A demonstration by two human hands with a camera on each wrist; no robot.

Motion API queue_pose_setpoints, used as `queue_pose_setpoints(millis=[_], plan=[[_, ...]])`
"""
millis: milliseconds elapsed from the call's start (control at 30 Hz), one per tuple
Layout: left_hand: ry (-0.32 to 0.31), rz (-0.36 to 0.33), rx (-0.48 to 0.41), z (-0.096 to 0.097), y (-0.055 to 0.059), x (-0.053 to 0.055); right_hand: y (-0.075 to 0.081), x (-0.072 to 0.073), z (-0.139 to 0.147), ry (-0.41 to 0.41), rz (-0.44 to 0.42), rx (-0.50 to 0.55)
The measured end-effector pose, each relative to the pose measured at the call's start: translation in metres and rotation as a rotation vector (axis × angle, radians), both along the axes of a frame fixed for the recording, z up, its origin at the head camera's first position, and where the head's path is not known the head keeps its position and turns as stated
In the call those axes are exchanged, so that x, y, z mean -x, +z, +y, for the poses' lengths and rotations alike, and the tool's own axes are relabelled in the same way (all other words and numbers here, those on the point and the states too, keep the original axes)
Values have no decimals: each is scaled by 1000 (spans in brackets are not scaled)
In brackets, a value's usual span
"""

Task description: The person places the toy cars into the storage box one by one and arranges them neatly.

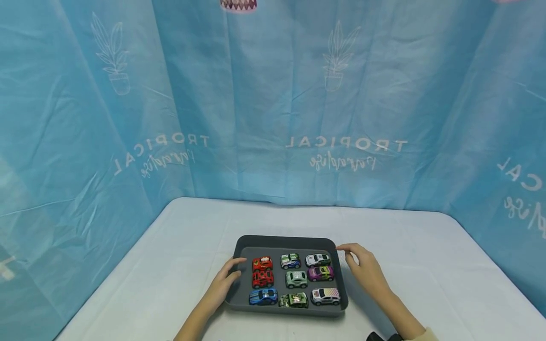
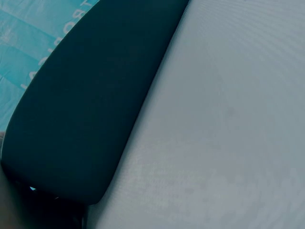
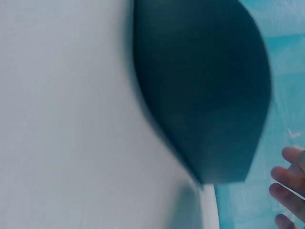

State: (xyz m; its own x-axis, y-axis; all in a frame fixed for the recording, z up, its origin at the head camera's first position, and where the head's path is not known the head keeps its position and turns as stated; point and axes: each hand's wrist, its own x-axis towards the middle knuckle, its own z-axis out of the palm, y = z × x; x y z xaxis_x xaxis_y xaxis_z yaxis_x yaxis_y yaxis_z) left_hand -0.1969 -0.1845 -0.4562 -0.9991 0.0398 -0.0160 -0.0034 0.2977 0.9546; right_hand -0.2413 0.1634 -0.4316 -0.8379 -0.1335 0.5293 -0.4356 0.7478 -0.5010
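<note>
A dark grey tray [image 1: 273, 241] lies on the white table with several small toy cars in rows. Reaching over its left rim is my left hand [image 1: 219, 287], with loosely extended fingers and nothing held. At the far right corner my right hand [image 1: 362, 268] has its fingertips close to the rim; the right wrist view shows its fingers [image 3: 282, 177] relaxed and spread. Nearest the left hand are a red car [image 1: 262, 279] and a blue car [image 1: 263, 297]. A white car [image 1: 317, 260] and a purple car [image 1: 321, 273] sit nearer the right hand.
The white-covered table [image 1: 204, 222] spreads around the tray. A blue curtain [image 1: 264, 94] with mirrored lettering hangs behind the table and along both sides. Dark outer tray walls [image 2: 95, 95] fill much of both wrist views.
</note>
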Motion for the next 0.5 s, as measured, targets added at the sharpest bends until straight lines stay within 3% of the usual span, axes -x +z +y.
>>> queue_pose_setpoints(millis=[233, 400, 500], plan=[[-8, 6, -15, 1, 2, 1, 12, -18, 42, -63, 19, -56], [-7, 6, -12, 1, 2, 0, 25, -33, 67, -100, 41, -225], [-5, 8, -13, 0, 1, 0, 30, -41, 77, -123, -12, -333]])
